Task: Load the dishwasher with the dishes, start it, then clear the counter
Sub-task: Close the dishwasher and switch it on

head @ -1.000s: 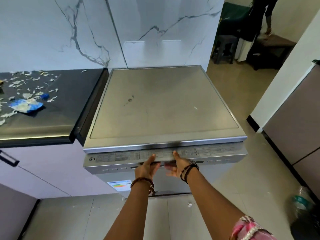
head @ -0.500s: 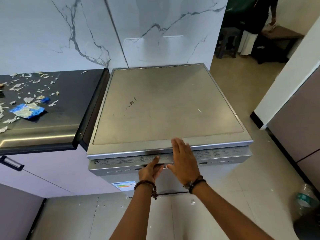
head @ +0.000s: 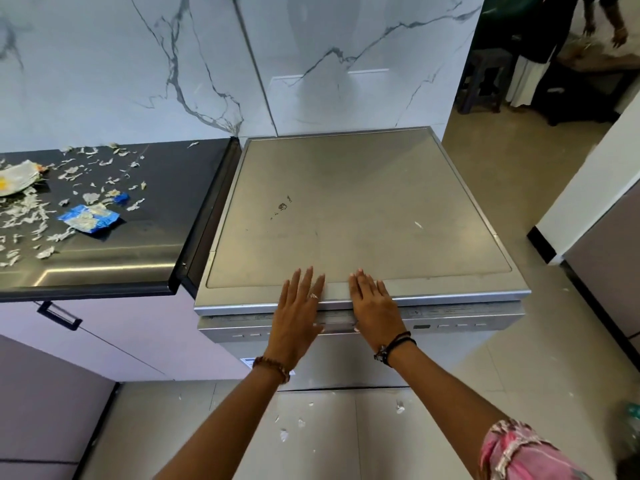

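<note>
Two hands lie flat on the front edge of the dishwasher [head: 360, 209], lower centre of the frame. Left hand [head: 298, 317]: fingers straight and slightly spread, tips on the grey top panel, palm over the front lip and the control strip [head: 450, 318]; a ring shows on one finger, a beaded bracelet at the wrist. Right hand [head: 375, 306]: fingers straight and close together, likewise resting across the lip, dark bands at the wrist. Neither hand grips anything. The hands sit near one another, not touching.

Dishwasher door closed; the top panel carries a dark smudge near its centre and one small white fleck to the right. A label [head: 247, 362] on the door front shows partly below the left wrist.

Worktop [head: 166, 188], dark, at middle left of frame, abuts the dishwasher's left side. Scattered on it: many torn paper scraps [head: 34, 211], a blue wrapper [head: 88, 219], a smaller blue piece [head: 121, 198] and, at the far left edge, a crumpled white item with a yellow patch [head: 17, 176]; what it is cannot be told.

Floor [head: 329, 427], bottom of frame: a few white scraps in front of the appliance. Marble-patterned wall [head: 138, 64] behind. Pink patterned sleeve [head: 519, 452] at lower right.
</note>
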